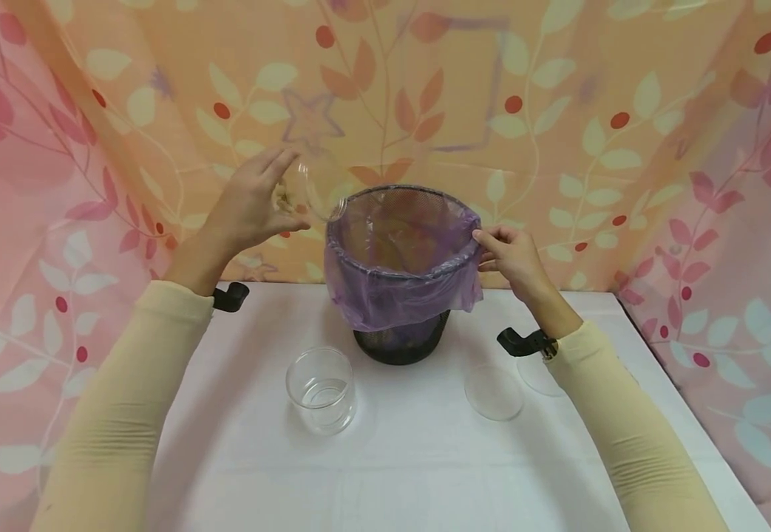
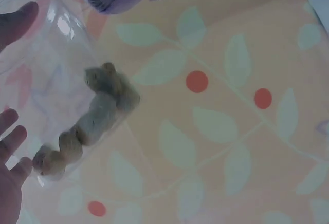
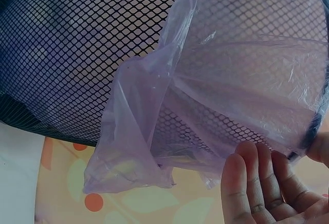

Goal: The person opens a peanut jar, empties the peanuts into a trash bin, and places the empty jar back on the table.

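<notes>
My left hand (image 1: 242, 199) holds a clear jar (image 1: 318, 193) on its side, up at the left of the wastebasket, with its mouth end close to the basket's rim. In the left wrist view, several brownish lumpy pieces (image 2: 97, 116) lie along the jar's lower wall. The black mesh wastebasket (image 1: 401, 349) stands upright, lined with a purple plastic bag (image 1: 392, 303) folded over its rim. At the right side of that rim, my right hand (image 1: 517, 260) pinches the edge and bag, thumb on top and fingers outside.
A second clear jar (image 1: 321, 395) stands upright on the white table in front of the basket's left side. Two round clear discs, one nearer (image 1: 494, 393) and one partly behind the right forearm (image 1: 539, 375), lie at the right. Patterned fabric (image 1: 558, 96) hangs behind.
</notes>
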Demonstrator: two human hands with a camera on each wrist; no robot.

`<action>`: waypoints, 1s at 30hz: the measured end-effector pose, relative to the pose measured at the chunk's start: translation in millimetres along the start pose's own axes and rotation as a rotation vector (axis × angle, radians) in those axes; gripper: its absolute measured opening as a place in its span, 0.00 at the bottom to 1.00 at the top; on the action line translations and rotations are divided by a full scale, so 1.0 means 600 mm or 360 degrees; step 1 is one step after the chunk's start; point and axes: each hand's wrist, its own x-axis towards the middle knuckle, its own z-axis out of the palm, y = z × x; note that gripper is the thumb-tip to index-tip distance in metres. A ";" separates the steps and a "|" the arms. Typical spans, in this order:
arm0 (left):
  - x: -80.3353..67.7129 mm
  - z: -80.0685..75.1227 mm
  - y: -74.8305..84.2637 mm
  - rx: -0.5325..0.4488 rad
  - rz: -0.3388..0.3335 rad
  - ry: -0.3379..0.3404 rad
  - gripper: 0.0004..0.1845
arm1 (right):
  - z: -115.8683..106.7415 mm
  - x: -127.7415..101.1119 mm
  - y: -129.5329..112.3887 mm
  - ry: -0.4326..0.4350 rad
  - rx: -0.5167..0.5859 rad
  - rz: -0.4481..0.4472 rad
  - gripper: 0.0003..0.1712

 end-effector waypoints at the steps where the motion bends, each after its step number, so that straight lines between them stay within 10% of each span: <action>1: 0.002 0.000 0.003 0.0067 0.0061 0.0008 0.53 | 0.000 0.000 0.000 -0.0002 0.0004 -0.0002 0.12; 15: 0.005 0.014 0.030 0.0631 0.0321 0.0038 0.54 | -0.001 0.000 -0.001 -0.0025 0.0023 -0.0012 0.09; 30: 0.010 0.027 0.045 0.0879 0.0472 0.0113 0.54 | 0.001 -0.002 -0.002 -0.0009 -0.0009 0.0021 0.12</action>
